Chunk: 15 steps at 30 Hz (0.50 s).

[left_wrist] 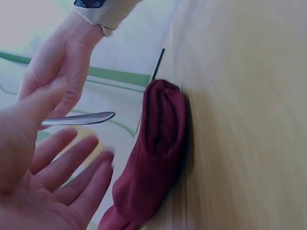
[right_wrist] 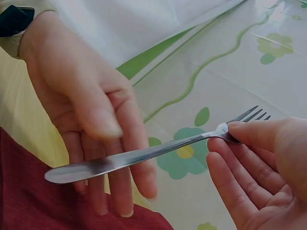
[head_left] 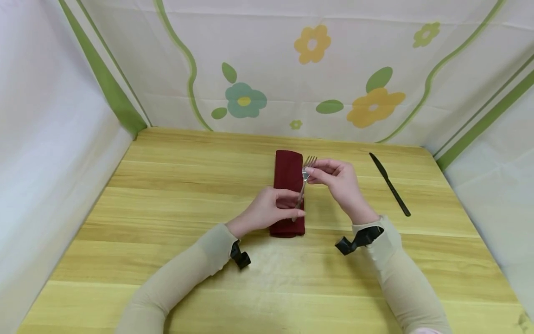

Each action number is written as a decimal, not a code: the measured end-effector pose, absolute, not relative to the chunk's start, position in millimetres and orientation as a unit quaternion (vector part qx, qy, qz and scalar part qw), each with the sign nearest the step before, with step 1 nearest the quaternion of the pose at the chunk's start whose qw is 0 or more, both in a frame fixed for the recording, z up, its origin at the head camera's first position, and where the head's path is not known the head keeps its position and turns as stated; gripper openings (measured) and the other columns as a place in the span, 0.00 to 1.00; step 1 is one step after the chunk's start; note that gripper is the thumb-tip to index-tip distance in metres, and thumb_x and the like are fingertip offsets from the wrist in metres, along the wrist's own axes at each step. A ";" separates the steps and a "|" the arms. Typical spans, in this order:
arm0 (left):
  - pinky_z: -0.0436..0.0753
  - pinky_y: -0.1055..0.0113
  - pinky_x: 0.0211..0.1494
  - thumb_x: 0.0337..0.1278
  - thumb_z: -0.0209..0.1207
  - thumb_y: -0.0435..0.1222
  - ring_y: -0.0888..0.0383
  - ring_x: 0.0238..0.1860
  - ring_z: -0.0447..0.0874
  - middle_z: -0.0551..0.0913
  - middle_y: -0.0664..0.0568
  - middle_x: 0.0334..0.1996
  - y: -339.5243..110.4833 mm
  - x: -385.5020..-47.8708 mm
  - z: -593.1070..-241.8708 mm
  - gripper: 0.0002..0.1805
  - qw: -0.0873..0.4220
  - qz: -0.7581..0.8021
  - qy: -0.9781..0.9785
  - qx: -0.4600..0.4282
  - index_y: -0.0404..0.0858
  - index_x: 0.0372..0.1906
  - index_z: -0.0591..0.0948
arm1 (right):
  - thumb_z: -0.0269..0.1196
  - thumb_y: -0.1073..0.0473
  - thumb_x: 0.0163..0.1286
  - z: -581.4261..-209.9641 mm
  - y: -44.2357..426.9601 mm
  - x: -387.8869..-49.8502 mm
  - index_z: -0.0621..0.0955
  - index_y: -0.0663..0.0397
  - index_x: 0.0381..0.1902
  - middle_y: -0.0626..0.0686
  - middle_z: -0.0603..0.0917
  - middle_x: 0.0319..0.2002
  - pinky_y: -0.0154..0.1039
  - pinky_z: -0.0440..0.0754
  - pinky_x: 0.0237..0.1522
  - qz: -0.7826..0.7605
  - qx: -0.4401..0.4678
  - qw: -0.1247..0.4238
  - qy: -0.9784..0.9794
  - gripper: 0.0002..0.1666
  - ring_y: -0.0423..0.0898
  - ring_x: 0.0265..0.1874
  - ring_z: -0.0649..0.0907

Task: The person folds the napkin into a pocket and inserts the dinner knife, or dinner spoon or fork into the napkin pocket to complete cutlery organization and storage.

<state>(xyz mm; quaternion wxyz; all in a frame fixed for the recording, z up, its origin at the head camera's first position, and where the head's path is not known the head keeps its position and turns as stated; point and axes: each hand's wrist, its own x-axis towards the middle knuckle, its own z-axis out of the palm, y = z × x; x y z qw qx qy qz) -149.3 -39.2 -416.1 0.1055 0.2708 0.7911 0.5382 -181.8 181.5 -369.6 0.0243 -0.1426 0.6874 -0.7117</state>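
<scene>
My right hand point(head_left: 340, 182) pinches a metal fork point(right_wrist: 163, 150) at its neck, between thumb and fingertips, tines pointing away. The fork is held in the air over the right edge of a dark red folded cloth point(head_left: 289, 168). Around the handle's end, my left hand point(head_left: 269, 209) has its thumb on one side and loosely straight fingers on the other. In the left wrist view a gap shows between those fingers and the handle point(left_wrist: 84, 118). The cloth lies lengthwise on the table, its layered end point(left_wrist: 163, 120) facing the left wrist camera.
A black knife point(head_left: 390, 184) lies slanted on the wooden table point(head_left: 187, 167), to the right of my right hand. White cloth walls with printed flowers point(head_left: 246, 100) enclose the table at the back and sides. Each wrist carries a small black camera mount point(head_left: 359, 239).
</scene>
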 end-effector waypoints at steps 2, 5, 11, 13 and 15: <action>0.77 0.64 0.62 0.57 0.72 0.52 0.64 0.60 0.79 0.81 0.53 0.62 -43.7 -148.6 -415.1 0.37 0.107 0.481 0.818 0.298 0.40 0.68 0.78 | 0.70 0.68 0.68 -369.0 185.5 -183.2 0.87 0.66 0.43 0.57 0.89 0.37 0.45 0.87 0.41 -0.721 -0.142 0.016 0.678 0.07 0.49 0.31 0.88; 0.63 0.59 0.74 0.57 0.67 0.62 0.60 0.76 0.57 0.61 0.52 0.78 -51.2 -144.5 -412.9 0.51 0.116 0.345 0.862 0.352 0.44 0.80 0.62 | 0.70 0.69 0.68 -367.0 193.5 -185.2 0.88 0.64 0.42 0.56 0.89 0.37 0.43 0.87 0.41 -0.730 -0.137 0.000 0.670 0.06 0.48 0.30 0.88; 0.40 0.53 0.79 0.63 0.47 0.73 0.50 0.80 0.26 0.31 0.48 0.82 -55.5 -128.8 -414.1 0.58 0.156 0.118 0.884 0.424 0.43 0.83 0.40 | 0.70 0.68 0.67 -362.2 205.4 -191.0 0.86 0.67 0.43 0.57 0.89 0.37 0.41 0.87 0.40 -0.738 -0.126 -0.019 0.662 0.08 0.49 0.30 0.89; 0.37 0.54 0.79 0.63 0.43 0.75 0.51 0.80 0.25 0.30 0.50 0.82 -54.1 -124.6 -417.3 0.58 0.165 0.075 0.889 0.420 0.44 0.83 0.38 | 0.71 0.67 0.67 -362.1 205.2 -194.6 0.86 0.68 0.44 0.58 0.89 0.37 0.42 0.87 0.40 -0.741 -0.120 -0.016 0.660 0.10 0.49 0.30 0.89; 0.36 0.54 0.79 0.62 0.42 0.75 0.52 0.80 0.25 0.31 0.51 0.82 -52.3 -121.7 -419.9 0.58 0.169 0.046 0.894 0.412 0.44 0.83 0.38 | 0.71 0.67 0.66 -363.7 202.9 -199.6 0.86 0.68 0.44 0.59 0.89 0.37 0.42 0.87 0.40 -0.745 -0.114 -0.010 0.658 0.10 0.49 0.31 0.89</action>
